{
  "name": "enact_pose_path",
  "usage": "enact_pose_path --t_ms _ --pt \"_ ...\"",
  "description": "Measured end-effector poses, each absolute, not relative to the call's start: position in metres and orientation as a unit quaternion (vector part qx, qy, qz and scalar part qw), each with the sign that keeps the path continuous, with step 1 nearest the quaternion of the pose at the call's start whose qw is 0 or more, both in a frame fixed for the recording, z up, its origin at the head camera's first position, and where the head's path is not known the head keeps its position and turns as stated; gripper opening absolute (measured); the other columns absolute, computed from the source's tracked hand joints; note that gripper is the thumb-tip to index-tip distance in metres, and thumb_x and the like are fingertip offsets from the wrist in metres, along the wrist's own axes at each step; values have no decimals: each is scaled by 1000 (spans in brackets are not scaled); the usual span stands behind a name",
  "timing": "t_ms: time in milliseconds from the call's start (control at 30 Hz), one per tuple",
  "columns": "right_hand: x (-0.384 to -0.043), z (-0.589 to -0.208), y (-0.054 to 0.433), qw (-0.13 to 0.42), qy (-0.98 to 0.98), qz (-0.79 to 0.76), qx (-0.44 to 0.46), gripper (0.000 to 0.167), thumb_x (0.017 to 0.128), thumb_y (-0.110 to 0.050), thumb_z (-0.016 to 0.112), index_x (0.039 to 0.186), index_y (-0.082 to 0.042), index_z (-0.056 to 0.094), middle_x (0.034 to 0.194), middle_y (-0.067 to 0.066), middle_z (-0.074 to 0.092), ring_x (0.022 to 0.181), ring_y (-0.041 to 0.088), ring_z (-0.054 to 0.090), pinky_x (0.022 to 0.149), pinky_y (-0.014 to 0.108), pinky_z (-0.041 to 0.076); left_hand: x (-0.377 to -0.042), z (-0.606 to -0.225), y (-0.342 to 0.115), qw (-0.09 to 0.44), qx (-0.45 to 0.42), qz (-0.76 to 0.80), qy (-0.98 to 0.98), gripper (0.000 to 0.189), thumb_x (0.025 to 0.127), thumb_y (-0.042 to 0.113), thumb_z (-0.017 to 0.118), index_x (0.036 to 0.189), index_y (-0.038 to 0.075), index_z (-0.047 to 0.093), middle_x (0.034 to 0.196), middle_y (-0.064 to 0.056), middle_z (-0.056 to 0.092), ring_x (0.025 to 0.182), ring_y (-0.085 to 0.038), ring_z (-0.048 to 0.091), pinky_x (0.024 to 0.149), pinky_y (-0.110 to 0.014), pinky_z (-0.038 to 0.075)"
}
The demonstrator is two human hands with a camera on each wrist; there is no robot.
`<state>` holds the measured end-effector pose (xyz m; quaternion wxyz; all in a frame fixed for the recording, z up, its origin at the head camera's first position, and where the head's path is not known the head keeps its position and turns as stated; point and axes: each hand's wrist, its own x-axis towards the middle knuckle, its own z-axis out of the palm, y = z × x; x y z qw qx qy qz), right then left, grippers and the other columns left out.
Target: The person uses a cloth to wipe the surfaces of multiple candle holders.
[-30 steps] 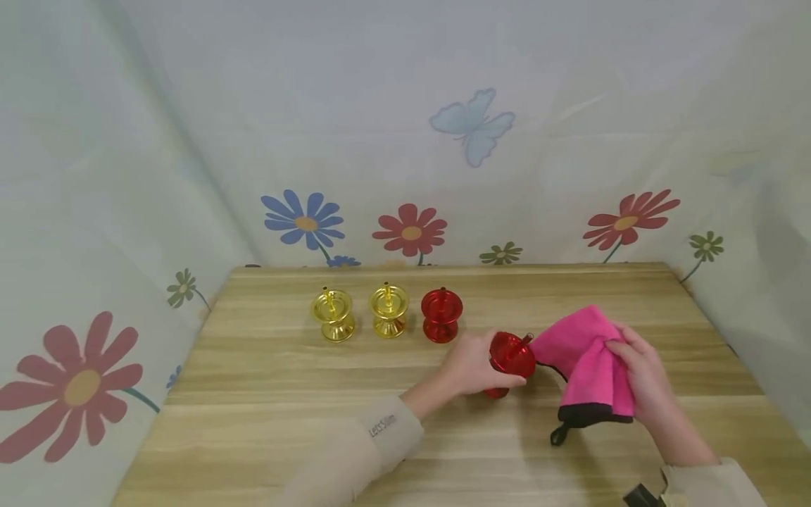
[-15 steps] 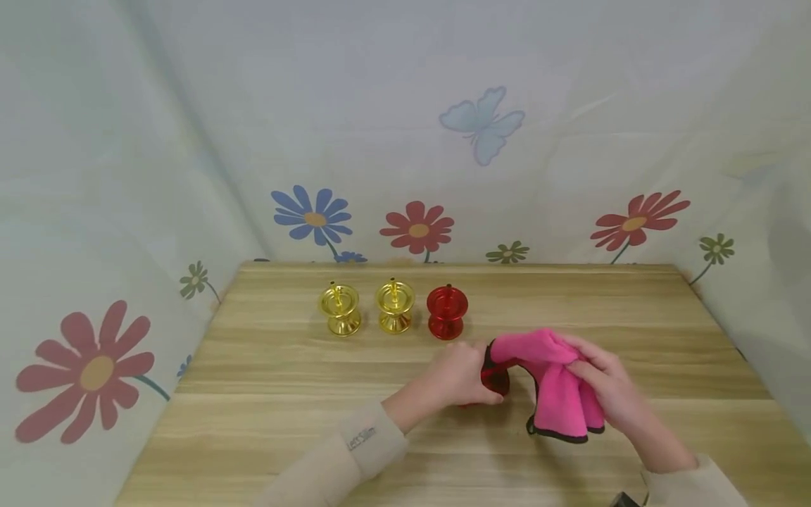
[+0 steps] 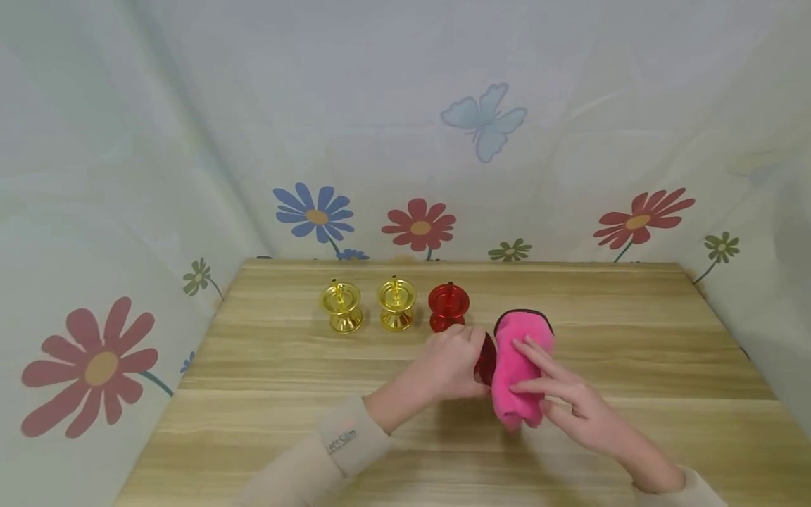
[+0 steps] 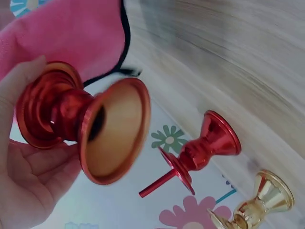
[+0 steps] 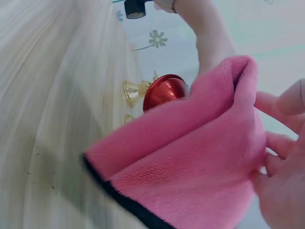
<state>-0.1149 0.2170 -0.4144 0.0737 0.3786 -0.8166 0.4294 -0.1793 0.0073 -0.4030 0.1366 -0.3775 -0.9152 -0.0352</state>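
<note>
My left hand grips a red metallic candle holder tipped on its side above the table. In the left wrist view the holder's hollow base faces the camera, and its top end is against a pink cloth with black edging. My right hand presses the cloth onto that end with fingers fairly straight and spread. The holder's dish and spike are covered by the cloth. Just behind my left hand stands a second red candle holder, upright.
Two gold candle holders stand upright in a row left of the standing red one, along the back of the wooden table. A pale flower-printed curtain hangs behind and at the sides.
The cloth has moved left onto the held candle holder and now drapes over its top end. My right hand has gone from pinching the bunched cloth to spreading its fingers against it.
</note>
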Motion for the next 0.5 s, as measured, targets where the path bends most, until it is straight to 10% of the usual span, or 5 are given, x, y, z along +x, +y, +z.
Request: enact_pose_path --t_ms 167,500 --pt "-121 -424 207 218 -787 417 398 21 83 -5 59 103 0 61 133 21 41 131 19 30 103 16 27 -178 -396 3 156 -396 -20 -905 61 62 62 63 94 11 52 84 4 59 79 -10 56 62 -18 49" --pt "-132 -437 193 368 -818 307 319 48 87 -40 50 109 1 59 126 25 46 125 21 39 99 10 29 -179 -394 0 170 -407 -25 -897 60 61 64 61 90 12 49 75 7 55 75 -9 56 56 -16 46"
